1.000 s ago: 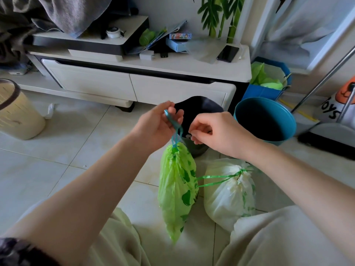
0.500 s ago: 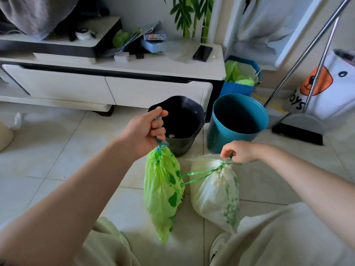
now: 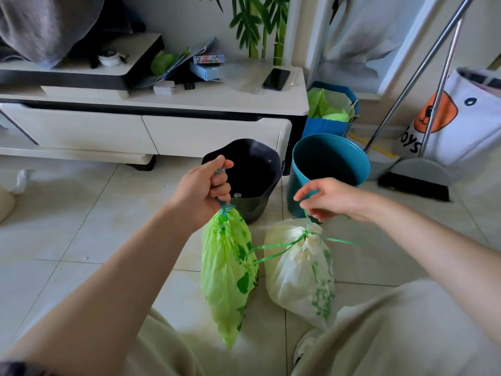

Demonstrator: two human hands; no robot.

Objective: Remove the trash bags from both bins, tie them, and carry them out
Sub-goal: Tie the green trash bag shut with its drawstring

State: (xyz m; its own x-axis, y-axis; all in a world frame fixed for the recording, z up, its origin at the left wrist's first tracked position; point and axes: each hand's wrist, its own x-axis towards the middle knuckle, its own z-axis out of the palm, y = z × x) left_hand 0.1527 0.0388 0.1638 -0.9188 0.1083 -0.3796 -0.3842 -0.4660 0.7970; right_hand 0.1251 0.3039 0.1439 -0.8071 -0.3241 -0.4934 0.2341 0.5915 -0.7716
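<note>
A tied green trash bag (image 3: pixel 227 270) hangs by its blue drawstring from my left hand (image 3: pixel 202 189), which is closed around the string. To its right a tied white trash bag (image 3: pixel 299 272) with green print rests on the floor tiles. My right hand (image 3: pixel 329 198) pinches its green drawstring just above the knot. Behind the hands stand a black bin (image 3: pixel 252 180) and a teal bin (image 3: pixel 328 164), both without a bag.
A low white TV cabinet (image 3: pixel 151 126) runs along the back with a phone (image 3: pixel 276 78) on top. A blue box (image 3: pixel 329 115) with green bags stands behind the teal bin. A metal rack's legs (image 3: pixel 423 85) and a white toy bag (image 3: pixel 461 118) stand at the right.
My right hand left the green bag's string, dropped to the white bag and took hold of its drawstring. My left hand kept the green bag hanging. The view shifted right.
</note>
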